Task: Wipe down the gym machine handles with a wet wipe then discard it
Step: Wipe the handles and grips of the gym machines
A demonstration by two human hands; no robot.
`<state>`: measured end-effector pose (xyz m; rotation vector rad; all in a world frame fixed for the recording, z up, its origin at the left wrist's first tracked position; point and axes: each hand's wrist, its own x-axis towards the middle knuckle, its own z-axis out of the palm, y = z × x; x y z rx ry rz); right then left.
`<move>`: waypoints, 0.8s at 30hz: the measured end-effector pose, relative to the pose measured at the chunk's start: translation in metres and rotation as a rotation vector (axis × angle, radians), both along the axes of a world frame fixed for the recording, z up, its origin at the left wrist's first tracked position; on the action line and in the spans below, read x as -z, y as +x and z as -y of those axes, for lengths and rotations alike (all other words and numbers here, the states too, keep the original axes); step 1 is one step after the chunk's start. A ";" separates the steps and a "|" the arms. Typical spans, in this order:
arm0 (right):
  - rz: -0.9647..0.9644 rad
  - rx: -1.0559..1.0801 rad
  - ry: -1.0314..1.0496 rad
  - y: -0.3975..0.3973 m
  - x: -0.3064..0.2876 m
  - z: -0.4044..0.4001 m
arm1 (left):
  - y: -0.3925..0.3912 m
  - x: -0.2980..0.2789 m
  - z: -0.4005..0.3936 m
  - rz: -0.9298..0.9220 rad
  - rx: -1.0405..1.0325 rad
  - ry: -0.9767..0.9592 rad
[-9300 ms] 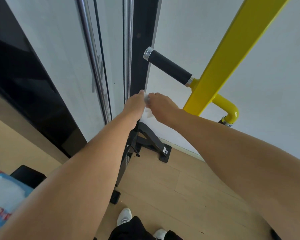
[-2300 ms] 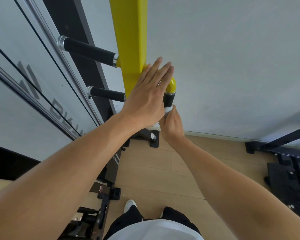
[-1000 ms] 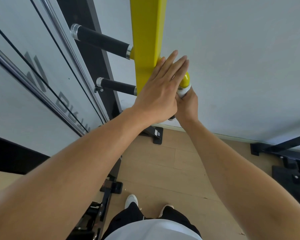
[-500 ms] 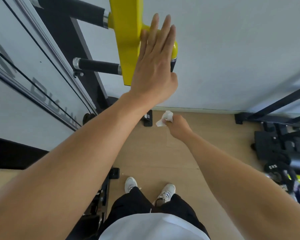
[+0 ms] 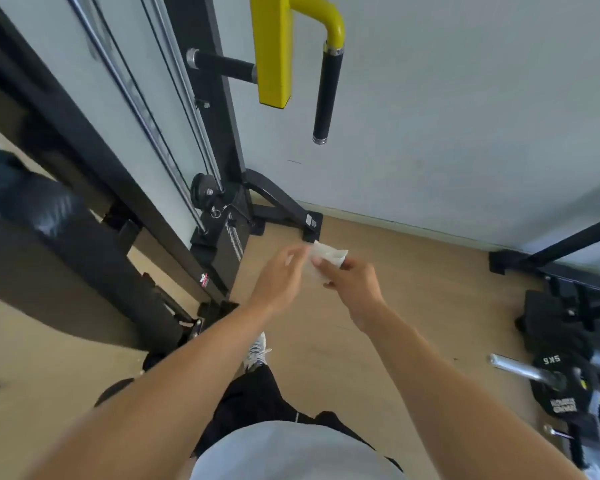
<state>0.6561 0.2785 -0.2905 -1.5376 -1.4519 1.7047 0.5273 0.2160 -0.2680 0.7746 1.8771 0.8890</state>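
Observation:
A crumpled white wet wipe (image 5: 327, 258) is pinched in my right hand (image 5: 352, 286), held low over the wooden floor. My left hand (image 5: 279, 280) is beside it, blurred, with relaxed fingers reaching the wipe's left edge; whether it grips the wipe I cannot tell. Above, the yellow machine arm (image 5: 271, 50) carries a black hanging handle (image 5: 327, 95) on a curved yellow tube and a black horizontal handle (image 5: 222, 65) on its left. Both hands are well below these handles.
The black machine frame with steel guide rods (image 5: 174, 109) and its base foot (image 5: 284, 213) stand to the left. A black padded bench (image 5: 59, 258) is at far left. Weight plates and a barbell (image 5: 551, 379) lie on the floor at right.
My left hand has dropped from the yellow arm down to the wipe. My right hand with the wipe stays low, away from the handle. The camera has tilted down.

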 end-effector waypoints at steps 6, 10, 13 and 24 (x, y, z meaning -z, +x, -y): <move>-0.004 -0.280 -0.095 0.039 0.008 0.091 | 0.063 0.006 0.132 0.059 -0.379 -0.022; -0.039 -0.432 -0.155 0.037 0.015 0.146 | 0.068 -0.001 0.209 0.041 -0.502 -0.008; -0.092 -0.488 -0.200 0.023 0.012 0.185 | 0.066 -0.004 0.257 0.028 -0.592 -0.019; -0.103 -0.715 -0.285 -0.033 0.016 0.351 | 0.045 0.005 0.454 0.140 -0.846 -0.004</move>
